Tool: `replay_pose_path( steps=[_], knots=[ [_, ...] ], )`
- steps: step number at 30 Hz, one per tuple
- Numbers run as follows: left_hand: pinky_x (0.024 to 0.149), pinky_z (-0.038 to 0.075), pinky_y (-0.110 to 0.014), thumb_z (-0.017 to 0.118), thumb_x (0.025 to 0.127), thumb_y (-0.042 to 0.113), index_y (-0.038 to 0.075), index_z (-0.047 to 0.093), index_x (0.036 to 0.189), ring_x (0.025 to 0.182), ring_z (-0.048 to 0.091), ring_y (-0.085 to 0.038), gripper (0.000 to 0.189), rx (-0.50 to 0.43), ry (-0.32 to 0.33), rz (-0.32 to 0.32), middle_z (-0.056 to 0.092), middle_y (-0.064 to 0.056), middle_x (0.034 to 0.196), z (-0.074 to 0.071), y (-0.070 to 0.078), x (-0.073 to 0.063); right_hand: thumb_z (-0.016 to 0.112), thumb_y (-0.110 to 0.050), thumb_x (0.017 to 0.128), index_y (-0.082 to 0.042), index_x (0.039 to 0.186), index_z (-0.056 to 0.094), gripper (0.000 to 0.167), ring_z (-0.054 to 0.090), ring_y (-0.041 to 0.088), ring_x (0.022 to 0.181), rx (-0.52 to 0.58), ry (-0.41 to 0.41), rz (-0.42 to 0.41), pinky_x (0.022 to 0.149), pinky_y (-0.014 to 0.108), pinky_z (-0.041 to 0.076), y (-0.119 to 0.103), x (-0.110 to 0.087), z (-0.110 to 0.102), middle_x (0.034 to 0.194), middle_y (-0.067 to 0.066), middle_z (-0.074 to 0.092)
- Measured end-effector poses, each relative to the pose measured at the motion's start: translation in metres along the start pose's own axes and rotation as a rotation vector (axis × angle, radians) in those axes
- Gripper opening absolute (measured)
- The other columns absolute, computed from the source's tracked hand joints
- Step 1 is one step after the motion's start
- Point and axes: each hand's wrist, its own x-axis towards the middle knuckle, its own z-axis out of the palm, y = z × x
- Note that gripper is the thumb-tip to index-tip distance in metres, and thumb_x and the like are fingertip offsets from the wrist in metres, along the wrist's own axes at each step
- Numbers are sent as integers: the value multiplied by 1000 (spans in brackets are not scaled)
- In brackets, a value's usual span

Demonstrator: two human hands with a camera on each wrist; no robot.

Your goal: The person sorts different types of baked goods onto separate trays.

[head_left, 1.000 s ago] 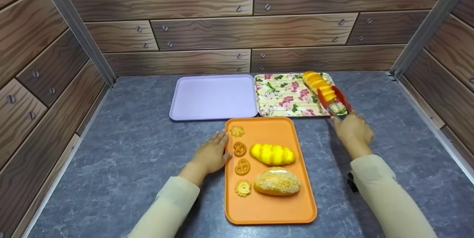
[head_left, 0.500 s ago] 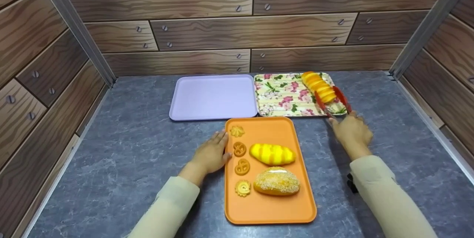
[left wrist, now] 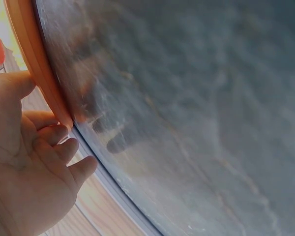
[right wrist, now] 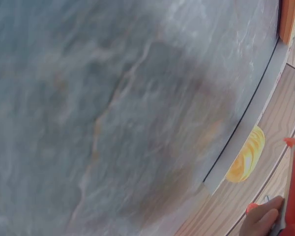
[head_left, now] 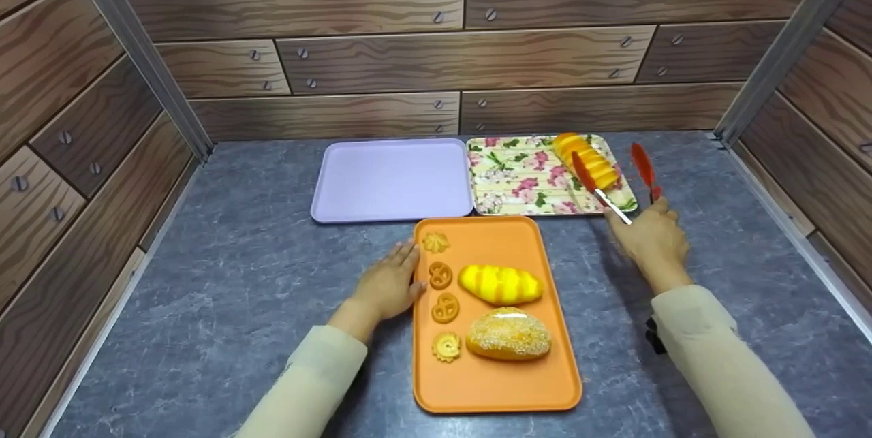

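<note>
In the head view my right hand (head_left: 650, 237) holds tongs (head_left: 613, 206) with red tips, their arms spread wide. One red tip overlaps the sliced-looking orange-yellow bread (head_left: 594, 164) on the floral tray (head_left: 518, 182); the other stands apart to its right, past the tray's edge. The right wrist view shows fingers round the red-edged tongs (right wrist: 294, 191), the bread (right wrist: 247, 156) apart from them. My left hand (head_left: 385, 281) rests with fairly straight fingers against the left rim of the orange tray (head_left: 497, 387). In the left wrist view, its thumb and fingertips meet that orange rim (left wrist: 37, 64).
The orange tray bears a yellow striped bread (head_left: 501, 284), a crumb-topped bun (head_left: 509, 334), two small pretzels (head_left: 445, 308) and two cookies (head_left: 447, 347). A lilac tray (head_left: 393, 180) stands left of the floral one. Wood-patterned walls (head_left: 381, 60) enclose the grey table (head_left: 225, 274).
The tongs have spread from around the bread and risen off it, letting it go on the floral tray. The left hand and the orange tray have stayed in place.
</note>
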Motion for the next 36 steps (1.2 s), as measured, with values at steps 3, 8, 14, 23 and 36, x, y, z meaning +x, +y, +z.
replay_pose_path(
  steps=[3, 8, 14, 23, 36],
  knots=[
    [111, 25, -46, 49, 99, 36, 0, 29, 148, 141, 21, -30, 64, 4, 0, 4, 24, -14, 154, 1, 0, 0, 42, -74, 82, 17, 136, 19, 109, 48, 57, 96, 12, -2, 11, 75, 64, 43, 3, 0, 0, 114, 40, 40],
    [111, 25, -46, 49, 99, 35, 0, 29, 148, 141, 22, -30, 64, 0, -3, 3, 24, -14, 154, 1, 0, 0, 41, -82, 76, 14, 142, 13, 120, 48, 57, 98, 17, 20, -3, 74, 63, 43, 8, -2, 2, 119, 41, 40],
    [111, 25, -46, 49, 99, 36, 0, 28, 149, 141, 22, -30, 64, 0, -9, -2, 24, -13, 154, 0, 0, 0, 46, -86, 70, 9, 147, 11, 127, 47, 58, 103, 21, 52, -61, 76, 66, 42, 12, -5, 3, 127, 41, 41],
    [111, 25, -48, 49, 99, 37, 2, 27, 149, 141, 20, -30, 64, -2, -15, -13, 23, -12, 155, 0, 1, 0, 51, -87, 65, -1, 151, 11, 128, 55, 53, 90, -14, 27, -164, 59, 53, 44, 16, -7, 1, 126, 39, 46],
    [112, 24, -45, 48, 99, 36, 2, 27, 150, 141, 20, -29, 65, 0, -23, -19, 21, -12, 156, 0, 1, 0, 55, -78, 74, 4, 149, 17, 117, 48, 59, 104, -31, -86, -351, 82, 66, 39, 23, -13, 1, 129, 43, 40]
  ],
)
